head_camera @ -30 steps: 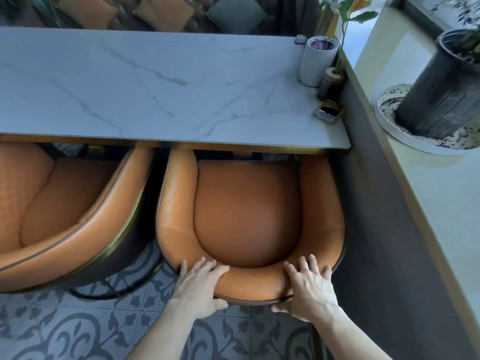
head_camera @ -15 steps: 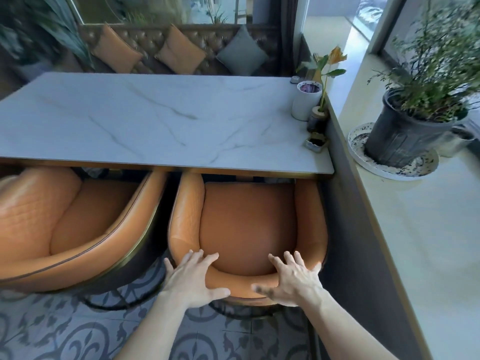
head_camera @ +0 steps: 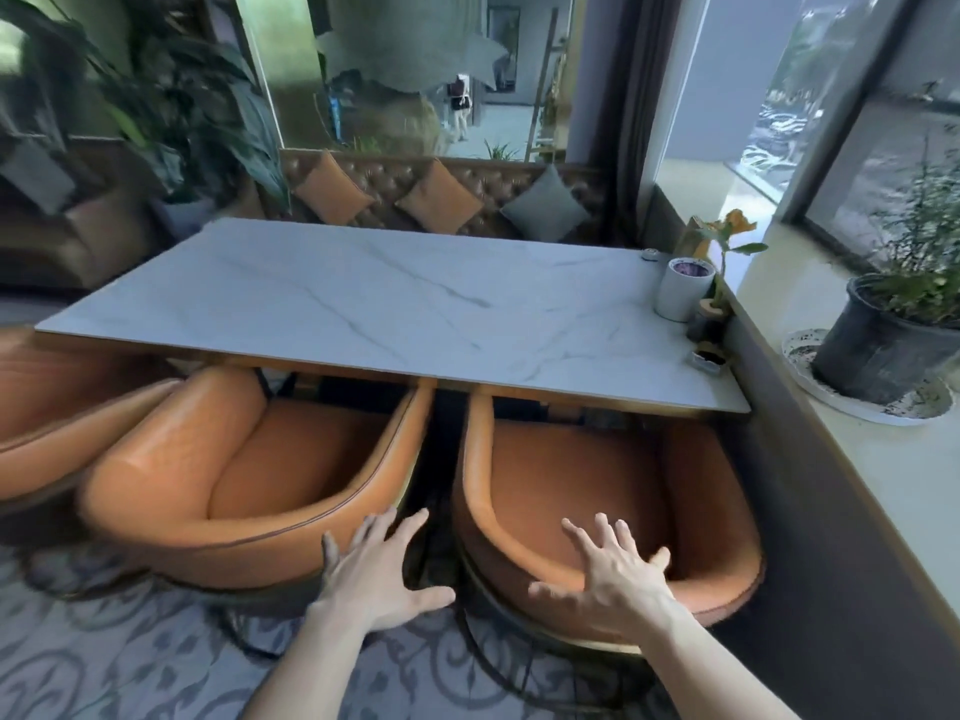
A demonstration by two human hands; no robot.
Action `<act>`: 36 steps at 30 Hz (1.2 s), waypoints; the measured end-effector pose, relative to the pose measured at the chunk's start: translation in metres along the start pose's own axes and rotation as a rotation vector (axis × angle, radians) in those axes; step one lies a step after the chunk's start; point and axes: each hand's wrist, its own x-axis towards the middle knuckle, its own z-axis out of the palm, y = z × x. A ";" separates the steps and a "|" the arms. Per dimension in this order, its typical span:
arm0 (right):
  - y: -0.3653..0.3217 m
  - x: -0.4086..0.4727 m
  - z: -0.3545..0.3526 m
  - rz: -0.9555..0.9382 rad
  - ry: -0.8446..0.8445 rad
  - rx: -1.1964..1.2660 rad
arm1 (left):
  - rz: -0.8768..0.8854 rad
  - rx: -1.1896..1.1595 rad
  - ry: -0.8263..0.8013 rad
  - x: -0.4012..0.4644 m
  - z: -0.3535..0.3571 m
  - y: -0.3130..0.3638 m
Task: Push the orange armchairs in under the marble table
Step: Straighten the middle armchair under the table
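Three orange armchairs sit along the near edge of the marble tabletop (head_camera: pixel 395 304). The right armchair (head_camera: pixel 587 491) has its arm fronts tucked under the edge, close beside the dark side wall (head_camera: pixel 810 485). The middle armchair (head_camera: pixel 244 470) stands skewed, its open side turned toward the right, only its front under the slab. The left armchair (head_camera: pixel 57 407) is cut off by the frame; we cannot tell how far in it sits.

Our left hand (head_camera: pixel 382 574) is spread wide, fingers splayed, holding nothing; it hangs over the gap between middle and right chairs, near the middle chair's back rim. Whether it touches, we cannot tell. Our right hand (head_camera: pixel 610 574) is likewise open and flat, over the top of the right chair's curved back; contact looks light at most.

Handling, as we judge it: padded leather-like shell over a metal-trimmed frame on a dark base, so fairly heavy and stiff overall, soft only at the surface. The smooth upholstery may let palms slide. Best purchase is the top rim of the backrest, both palms spaced apart, pushing low and level. The patterned floor (head_camera: pixel 130 657) looks like tile; the legs may scrape or catch on the joints. The middle chair likely needs squaring up before it goes in. A white cup (head_camera: pixel 681 291) and small items sit at the tabletop's far right corner; a knock to the slab could jostle them.
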 end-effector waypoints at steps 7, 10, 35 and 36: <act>-0.141 -0.011 0.010 -0.080 0.045 -0.011 | 0.036 -0.076 0.114 -0.034 -0.027 -0.131; -0.194 -0.005 0.015 -0.132 0.042 -0.047 | 0.025 -0.098 0.133 -0.039 -0.032 -0.175; -0.488 0.188 0.079 -0.219 -0.073 0.020 | -0.059 -0.132 -0.114 0.099 -0.071 -0.506; -0.492 0.191 0.080 -0.208 -0.077 0.021 | -0.044 -0.126 -0.127 0.106 -0.071 -0.515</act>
